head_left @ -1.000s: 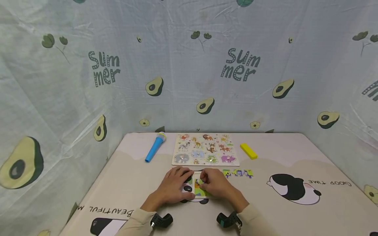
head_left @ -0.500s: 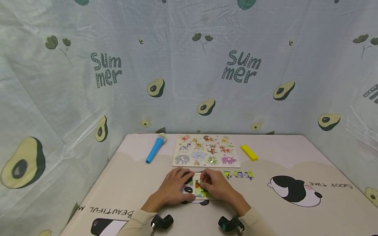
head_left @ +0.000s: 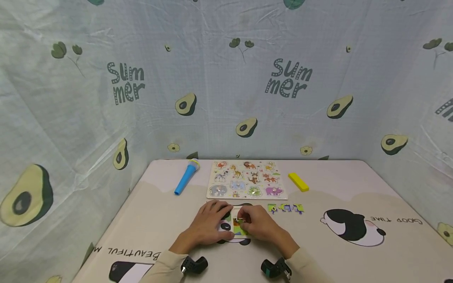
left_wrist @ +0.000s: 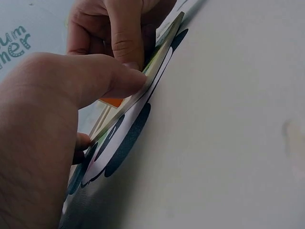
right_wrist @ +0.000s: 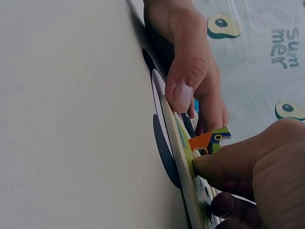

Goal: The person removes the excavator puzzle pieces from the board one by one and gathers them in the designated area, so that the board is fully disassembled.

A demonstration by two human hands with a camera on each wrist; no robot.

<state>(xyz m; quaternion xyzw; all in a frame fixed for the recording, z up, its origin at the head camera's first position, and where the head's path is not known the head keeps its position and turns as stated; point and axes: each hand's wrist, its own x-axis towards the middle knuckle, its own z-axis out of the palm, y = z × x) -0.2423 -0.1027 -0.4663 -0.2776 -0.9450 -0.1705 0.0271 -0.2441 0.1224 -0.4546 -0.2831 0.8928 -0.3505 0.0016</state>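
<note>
A small jigsaw board [head_left: 236,212] with a pale frame lies over a printed panda on the table. My left hand [head_left: 207,225] rests along its left side, thumb at the near corner and fingers spread to the far corner. My right hand [head_left: 261,223] is over the board's right part, its thumb and fingertips pinching an orange and green puzzle piece [right_wrist: 202,142]. In the right wrist view this piece stands tilted up from the board's face. The right hand hides much of the picture. Several joined loose puzzle pieces [head_left: 286,208] lie to the right of this hand.
Behind the board is a larger animal peg puzzle [head_left: 247,179]. A blue toy microphone [head_left: 185,179] lies at back left, a yellow block [head_left: 298,182] at back right. Printed cloth walls [head_left: 219,78] enclose the table [head_left: 170,212] at the back and sides.
The right fingertips have shifted slightly left over the board, and the piece between them now shows raised and tilted. The left hand stays in place at the board's left side.
</note>
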